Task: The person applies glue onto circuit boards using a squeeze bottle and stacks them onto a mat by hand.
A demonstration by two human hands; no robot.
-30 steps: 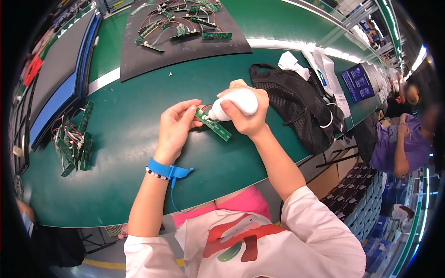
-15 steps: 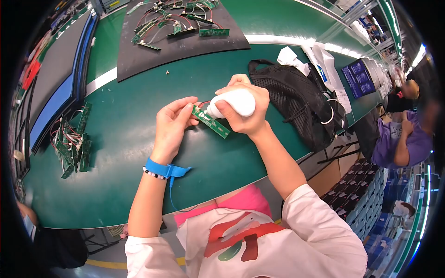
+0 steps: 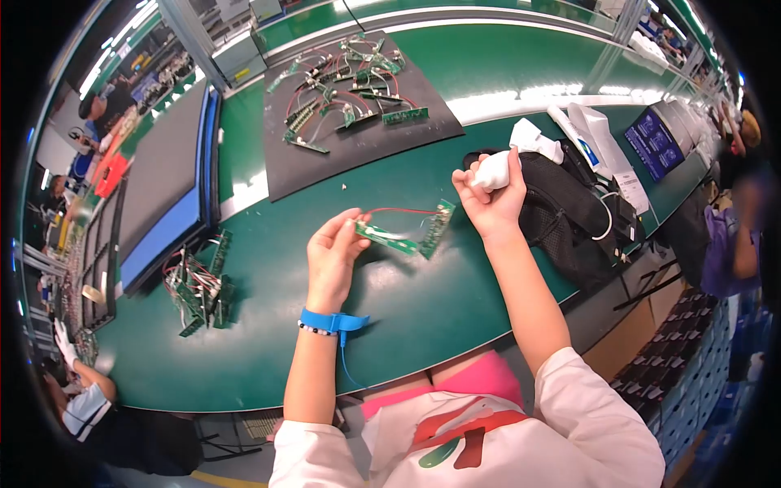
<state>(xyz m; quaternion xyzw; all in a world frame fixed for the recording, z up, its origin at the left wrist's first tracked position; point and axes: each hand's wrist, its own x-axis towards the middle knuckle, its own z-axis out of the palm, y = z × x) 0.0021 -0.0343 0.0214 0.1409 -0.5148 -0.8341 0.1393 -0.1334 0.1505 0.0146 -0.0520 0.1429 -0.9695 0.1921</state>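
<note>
1 green board [image 3: 389, 238] is in the left hand [image 3: 332, 259].

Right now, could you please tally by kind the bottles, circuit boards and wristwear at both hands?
Green circuit boards at left hand: 2
White bottle in right hand: 1
Blue wrist strap: 1
Beaded bracelet: 1
Total: 5

Head cam, fwd + down, nr hands [image 3: 332, 256] [image 3: 498, 207] + bench [image 3: 260, 333].
</note>
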